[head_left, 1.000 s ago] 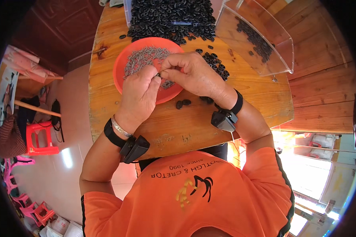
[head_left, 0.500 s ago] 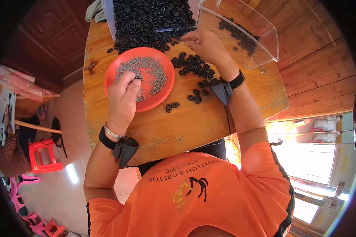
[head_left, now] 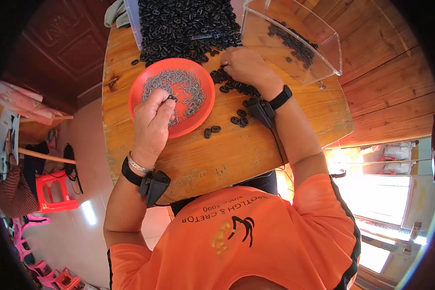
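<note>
Two hands work our table [head_left: 256, 145]: our left hand [head_left: 152, 121] pinches a small grey piece over the orange plate [head_left: 145, 82]. Our right hand [head_left: 246, 65] rests, fingers curled together, on black links [head_left: 227, 79] farther right.

The fingertips of the right hand [head_left: 244, 65] are buried among the black oval pieces [head_left: 232, 82], so its grip cannot be made out. The small dark item [head_left: 172, 98] pinched by the left hand [head_left: 152, 121] is too small to be identified. The heap of black pieces [head_left: 186, 21] and the clear container [head_left: 295, 41] are cut off by the top edge. The grey pins [head_left: 179, 87] in the orange plate [head_left: 200, 113] are partly covered by the left hand.
</note>
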Available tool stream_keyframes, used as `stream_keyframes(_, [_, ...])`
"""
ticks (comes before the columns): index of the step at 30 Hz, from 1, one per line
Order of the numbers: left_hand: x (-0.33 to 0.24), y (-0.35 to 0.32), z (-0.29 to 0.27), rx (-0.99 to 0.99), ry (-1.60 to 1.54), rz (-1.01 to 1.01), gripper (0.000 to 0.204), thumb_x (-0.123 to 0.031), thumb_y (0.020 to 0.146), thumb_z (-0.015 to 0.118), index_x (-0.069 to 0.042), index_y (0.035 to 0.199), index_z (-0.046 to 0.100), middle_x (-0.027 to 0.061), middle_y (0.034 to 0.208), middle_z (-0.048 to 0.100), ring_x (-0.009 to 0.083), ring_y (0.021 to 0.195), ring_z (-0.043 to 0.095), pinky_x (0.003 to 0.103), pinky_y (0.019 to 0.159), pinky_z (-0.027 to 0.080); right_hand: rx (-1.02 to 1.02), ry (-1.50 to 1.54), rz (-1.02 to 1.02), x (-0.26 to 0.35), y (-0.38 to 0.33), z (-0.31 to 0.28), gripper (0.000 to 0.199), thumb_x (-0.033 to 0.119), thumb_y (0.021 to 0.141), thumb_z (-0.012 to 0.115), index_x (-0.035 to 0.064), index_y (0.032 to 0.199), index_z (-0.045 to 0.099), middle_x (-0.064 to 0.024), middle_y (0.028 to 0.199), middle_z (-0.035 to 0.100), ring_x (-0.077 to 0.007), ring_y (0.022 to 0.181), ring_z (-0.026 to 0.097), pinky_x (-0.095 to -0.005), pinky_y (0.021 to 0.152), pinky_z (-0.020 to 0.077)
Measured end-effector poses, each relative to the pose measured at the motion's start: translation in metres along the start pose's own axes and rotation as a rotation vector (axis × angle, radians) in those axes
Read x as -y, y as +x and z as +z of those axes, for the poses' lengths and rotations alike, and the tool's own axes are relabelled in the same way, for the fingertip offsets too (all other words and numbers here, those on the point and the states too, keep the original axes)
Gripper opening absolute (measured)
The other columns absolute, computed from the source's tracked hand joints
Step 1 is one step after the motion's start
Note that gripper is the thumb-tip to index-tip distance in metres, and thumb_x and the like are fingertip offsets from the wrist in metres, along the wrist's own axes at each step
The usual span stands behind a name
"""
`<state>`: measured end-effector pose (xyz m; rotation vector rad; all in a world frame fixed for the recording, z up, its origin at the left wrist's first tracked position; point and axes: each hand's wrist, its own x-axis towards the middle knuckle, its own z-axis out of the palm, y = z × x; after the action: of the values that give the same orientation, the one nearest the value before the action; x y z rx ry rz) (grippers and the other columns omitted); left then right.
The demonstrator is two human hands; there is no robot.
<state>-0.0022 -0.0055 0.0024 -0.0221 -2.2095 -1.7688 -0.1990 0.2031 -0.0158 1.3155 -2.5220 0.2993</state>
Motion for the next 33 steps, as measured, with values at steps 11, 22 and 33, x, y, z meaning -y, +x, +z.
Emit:
stream_keyframes(11, [0.005, 0.0, -0.004, 0.006, -0.168, -0.057, 0.012, -0.012, 0.09, 0.05, -0.001, 0.084, 0.054, 0.0026, 0.067, 0.055, 0.0085, 0.062, 0.05, 0.023, 0.056, 0.041, 0.071, 0.965, 0.272, 0.012, 0.009, -0.022, 0.017, 0.008, 0.08, 0.066, 0.0029, 0.095, 0.062, -0.0054, 0.084, 0.064, -0.0126, 0.073, 0.062, -0.0275, 0.065, 0.0494])
stream_keyframes(22, [-0.007, -0.004, -0.002, -0.013, -0.418, -0.01, 0.018, -0.018, 0.092, 0.047, -0.002, 0.086, 0.053, 0.0056, 0.075, 0.059, 0.0116, 0.067, 0.054, 0.024, 0.063, 0.043, 0.208, 1.658, 0.178, 0.083, 0.007, -0.026, 0.021, 0.003, 0.082, 0.066, 0.0028, 0.103, 0.062, -0.002, 0.093, 0.064, -0.008, 0.081, 0.059, -0.0226, 0.075, 0.0494])
stream_keyframes(33, [-0.002, -0.004, -0.004, 0.027, -0.469, -0.023, 0.017, -0.017, 0.093, 0.043, -0.003, 0.087, 0.05, 0.0085, 0.079, 0.058, 0.0151, 0.068, 0.057, 0.025, 0.062, 0.044, 0.218, 1.327, -0.013, 0.108, 0.001, -0.036, 0.023, 0.002, 0.083, 0.066, 0.0015, 0.106, 0.065, -0.0034, 0.093, 0.065, -0.0082, 0.086, 0.06, -0.0243, 0.078, 0.05])
